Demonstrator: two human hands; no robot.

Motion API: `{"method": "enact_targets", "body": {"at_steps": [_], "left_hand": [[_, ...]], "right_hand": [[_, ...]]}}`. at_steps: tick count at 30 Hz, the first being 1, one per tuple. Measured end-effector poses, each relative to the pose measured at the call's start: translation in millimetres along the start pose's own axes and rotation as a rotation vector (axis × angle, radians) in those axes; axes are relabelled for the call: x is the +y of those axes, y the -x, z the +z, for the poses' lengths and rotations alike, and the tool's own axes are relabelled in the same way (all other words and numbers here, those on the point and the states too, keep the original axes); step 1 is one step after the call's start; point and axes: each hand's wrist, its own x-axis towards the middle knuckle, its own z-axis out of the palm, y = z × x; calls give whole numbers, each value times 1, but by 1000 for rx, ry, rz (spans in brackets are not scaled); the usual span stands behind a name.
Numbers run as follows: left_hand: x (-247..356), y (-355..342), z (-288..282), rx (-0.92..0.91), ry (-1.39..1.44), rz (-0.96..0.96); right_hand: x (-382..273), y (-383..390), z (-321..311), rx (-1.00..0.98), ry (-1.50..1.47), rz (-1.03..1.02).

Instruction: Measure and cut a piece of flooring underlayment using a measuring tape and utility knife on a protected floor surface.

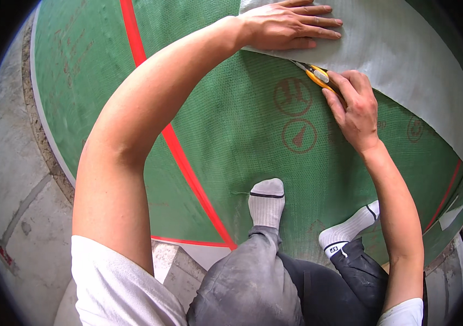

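Note:
A pale grey-white sheet (389, 49) lies over green woven floor covering (226, 125) at the upper right. My left hand (288, 26) rests flat on the sheet near its left corner, fingers stretched out and spread. In my right hand (356, 106) is a yellow and black utility knife (319, 76), its handle wrapped by the fingers. The knife's blade points up and left and reaches the sheet's near edge, just below my left hand. Whether the tip is under or on that edge I cannot tell.
Red tape (180, 157) runs across the green covering left of centre. My socked feet (267, 204) stand on the covering below the hands. Bare concrete (11, 179) shows at the left. Light scraps (450, 217) lie near the right edge.

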Motion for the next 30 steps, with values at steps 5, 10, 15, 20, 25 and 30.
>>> {"method": "enact_targets", "body": {"at_steps": [5,10,15,20,25,30], "left_hand": [[1,1,-1,1,-16,11],[1,0,-2,-2,12,0],[-1,3,-4,-19,60,-25],[-1,0,-1,17,88,-16],[-4,2,0,26,73,3],[-5,2,1,36,65,-2]], "right_hand": [[-2,-3,3,-15,-9,10],[2,2,-3,-40,-59,-10],[3,-2,-5,-71,-108,4],[5,2,-6,-61,-128,45],[0,-1,-2,-27,-92,53],[2,-4,-4,-12,-55,10]]}}
